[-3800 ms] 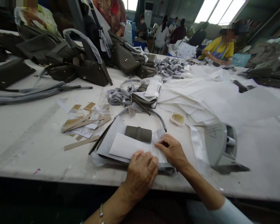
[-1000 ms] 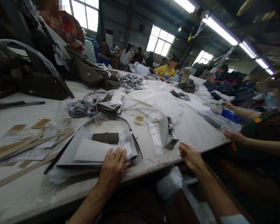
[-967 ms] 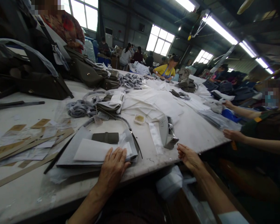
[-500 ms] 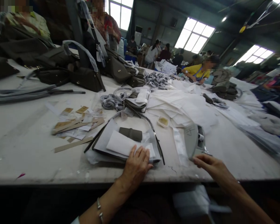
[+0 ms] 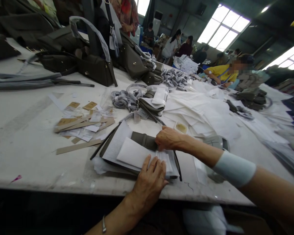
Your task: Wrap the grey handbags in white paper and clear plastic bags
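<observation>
A dark olive bag (image 5: 110,145) lies on the table with white wrapping paper (image 5: 121,135) over it. On top are a folded white sheet (image 5: 133,153) and a dark strap tab with a loop (image 5: 144,140). My left hand (image 5: 149,179) rests with fingers stretched out on the right end of the white sheet. My right hand (image 5: 170,138) is closed, knuckles up, at the right end of the tab. Its fingertips are hidden, with a shiny clear patch just below them. A grey tape dispenser (image 5: 214,142) stands behind my right forearm, partly covered by it.
Paper tags and card strips (image 5: 85,124) lie to the left. Beyond the bag are another wrapped bag (image 5: 150,106), coiled straps (image 5: 123,99), a small tub (image 5: 181,127) and white sheets (image 5: 198,111). More olive bags (image 5: 95,67) stand back left. A co-worker (image 5: 221,73) sits across the table.
My right hand has moved left from the tape dispenser to the tab on the bag. My left hand stays on the white sheet. The view has shifted slightly.
</observation>
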Motion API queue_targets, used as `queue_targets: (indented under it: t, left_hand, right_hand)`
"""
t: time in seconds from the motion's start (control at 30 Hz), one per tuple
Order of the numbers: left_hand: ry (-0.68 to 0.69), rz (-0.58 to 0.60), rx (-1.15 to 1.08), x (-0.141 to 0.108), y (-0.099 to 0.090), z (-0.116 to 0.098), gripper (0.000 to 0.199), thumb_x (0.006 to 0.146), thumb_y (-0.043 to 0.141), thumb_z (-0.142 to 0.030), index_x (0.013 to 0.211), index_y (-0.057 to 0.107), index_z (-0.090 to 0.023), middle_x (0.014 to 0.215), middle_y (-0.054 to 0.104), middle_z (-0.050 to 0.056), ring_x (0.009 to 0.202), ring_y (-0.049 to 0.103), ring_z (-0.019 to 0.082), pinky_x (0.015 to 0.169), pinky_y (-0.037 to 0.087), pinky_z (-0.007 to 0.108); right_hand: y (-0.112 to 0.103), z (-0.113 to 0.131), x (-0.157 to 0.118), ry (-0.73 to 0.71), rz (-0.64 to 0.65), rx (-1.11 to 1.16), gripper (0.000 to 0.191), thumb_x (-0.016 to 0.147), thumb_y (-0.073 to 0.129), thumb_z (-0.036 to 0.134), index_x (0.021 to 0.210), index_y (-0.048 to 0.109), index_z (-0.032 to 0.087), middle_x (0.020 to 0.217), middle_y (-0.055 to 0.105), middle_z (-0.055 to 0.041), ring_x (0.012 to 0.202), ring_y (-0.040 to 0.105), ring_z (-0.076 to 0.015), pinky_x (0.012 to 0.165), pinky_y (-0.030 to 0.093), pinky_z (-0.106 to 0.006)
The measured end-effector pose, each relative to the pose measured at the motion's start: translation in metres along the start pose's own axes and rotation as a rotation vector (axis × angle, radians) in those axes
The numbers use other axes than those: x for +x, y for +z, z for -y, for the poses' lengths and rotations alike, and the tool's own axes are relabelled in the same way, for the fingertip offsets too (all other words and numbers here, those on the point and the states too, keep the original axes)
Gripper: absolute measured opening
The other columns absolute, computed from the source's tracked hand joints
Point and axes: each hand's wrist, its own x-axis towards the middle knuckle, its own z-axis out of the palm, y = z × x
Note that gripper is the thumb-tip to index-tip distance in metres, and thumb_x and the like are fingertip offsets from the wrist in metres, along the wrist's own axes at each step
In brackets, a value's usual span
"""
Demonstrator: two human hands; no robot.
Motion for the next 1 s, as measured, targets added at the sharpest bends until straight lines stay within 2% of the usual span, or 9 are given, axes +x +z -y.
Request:
queue_targets:
  t: [0.13, 0.27, 0.37, 0.53, 0.7, 0.87, 1.0]
  left_hand:
    - [0.007, 0.024, 0.013, -0.003, 0.001, -0.001, 0.052, 0.092, 0.058, -0.044, 0.129, 0.053, -0.007, 0.123, 0.064, 0.016, 0.121, 0.056, 0.030, 0.111, 0.035, 0.052]
    - [0.000, 0.036, 0.014, -0.004, 0.000, -0.001, 0.052, 0.093, 0.057, -0.044, 0.131, 0.053, -0.007, 0.124, 0.064, 0.015, 0.123, 0.054, 0.030, 0.112, 0.035, 0.051]
    - [-0.005, 0.013, 0.009, -0.002, -0.002, -0.001, 0.050, 0.094, 0.055, -0.043, 0.129, 0.054, -0.007, 0.122, 0.065, 0.014, 0.122, 0.055, 0.030, 0.112, 0.035, 0.051]
    - [-0.014, -0.002, 0.011, 0.001, -0.004, -0.001, 0.046, 0.096, 0.051, -0.041, 0.127, 0.056, -0.007, 0.120, 0.067, 0.013, 0.120, 0.056, 0.029, 0.112, 0.035, 0.049]
    - [-0.011, 0.007, 0.018, 0.001, -0.005, -0.002, 0.046, 0.097, 0.051, -0.040, 0.128, 0.055, -0.007, 0.121, 0.066, 0.013, 0.121, 0.056, 0.029, 0.112, 0.035, 0.049]
    - [-0.009, 0.020, 0.027, 0.001, -0.007, -0.001, 0.046, 0.097, 0.050, -0.042, 0.128, 0.055, -0.008, 0.121, 0.066, 0.013, 0.122, 0.056, 0.029, 0.112, 0.035, 0.049]
    - [0.005, 0.031, 0.025, 0.000, -0.006, 0.000, 0.048, 0.097, 0.050, -0.042, 0.130, 0.054, -0.008, 0.123, 0.065, 0.013, 0.123, 0.054, 0.028, 0.113, 0.034, 0.050]
  right_hand:
    - [-0.001, -0.002, 0.023, -0.181, 0.061, -0.186, 0.019, 0.078, 0.076, 0.034, 0.075, 0.075, 0.016, 0.075, 0.075, -0.0075, 0.067, 0.063, -0.0172, 0.076, 0.030, -0.033]
    - [0.006, -0.015, 0.027, -0.339, 0.004, -0.217, 0.020, 0.086, 0.067, 0.032, 0.075, 0.073, 0.017, 0.080, 0.075, -0.0068, 0.071, 0.062, -0.0167, 0.076, 0.027, -0.034]
    - [0.011, -0.025, 0.025, -0.395, -0.048, -0.180, 0.022, 0.089, 0.062, 0.031, 0.075, 0.072, 0.018, 0.080, 0.074, -0.0052, 0.071, 0.061, -0.0161, 0.077, 0.026, -0.034]
    - [0.018, -0.025, 0.021, -0.354, -0.102, -0.122, 0.016, 0.089, 0.062, 0.026, 0.079, 0.070, 0.015, 0.088, 0.073, -0.0068, 0.082, 0.062, -0.0178, 0.077, 0.027, -0.033]
    - [0.020, -0.018, 0.019, -0.221, -0.104, -0.144, 0.015, 0.086, 0.064, 0.025, 0.075, 0.071, 0.015, 0.085, 0.073, -0.0076, 0.078, 0.062, -0.0195, 0.075, 0.027, -0.035]
    - [0.022, -0.018, 0.018, -0.349, -0.198, -0.218, 0.017, 0.088, 0.062, 0.022, 0.076, 0.070, 0.016, 0.083, 0.073, -0.0078, 0.074, 0.059, -0.0183, 0.077, 0.025, -0.037]
    - [0.018, -0.022, 0.025, -0.252, -0.205, -0.256, 0.020, 0.082, 0.071, 0.032, 0.070, 0.069, 0.017, 0.080, 0.072, -0.0079, 0.082, 0.058, -0.0223, 0.074, 0.025, -0.037]
